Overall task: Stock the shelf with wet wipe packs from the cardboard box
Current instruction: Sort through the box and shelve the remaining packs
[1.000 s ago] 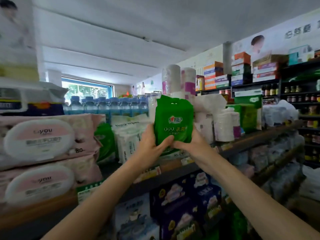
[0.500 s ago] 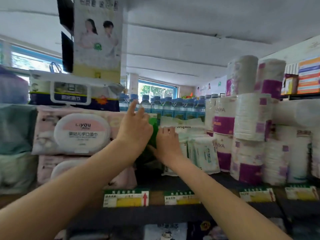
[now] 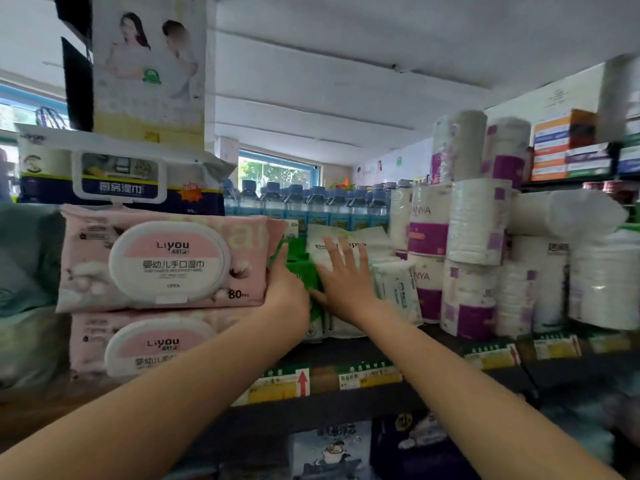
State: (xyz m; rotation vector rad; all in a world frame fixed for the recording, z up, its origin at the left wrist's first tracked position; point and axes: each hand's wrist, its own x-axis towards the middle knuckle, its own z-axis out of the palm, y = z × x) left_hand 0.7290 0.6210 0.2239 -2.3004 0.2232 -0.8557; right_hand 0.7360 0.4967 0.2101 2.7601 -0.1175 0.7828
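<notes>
A green wet wipe pack (image 3: 300, 268) stands on the shelf (image 3: 346, 393), wedged between the pink Liyou packs (image 3: 166, 261) and several white wipe packs (image 3: 398, 289). My left hand (image 3: 287, 296) holds its left side, one finger reaching up along the pink pack; the other fingers are hidden. My right hand (image 3: 343, 282) presses flat, fingers spread and straight, against the green pack's right edge and the white packs behind. The cardboard box is out of view.
Stacked purple-and-white paper rolls (image 3: 467, 254) fill the shelf to the right. Water bottles (image 3: 311, 206) line up behind. A navy kitchen-wipe pack (image 3: 117, 174) lies on top of the pink ones. Price tags (image 3: 284, 386) run along the shelf edge; dark packs (image 3: 346, 452) sit below.
The green pack went from being held up in front of the shelf into the gap beside the pink packs. The view came closer, and my right hand's fingers spread flat.
</notes>
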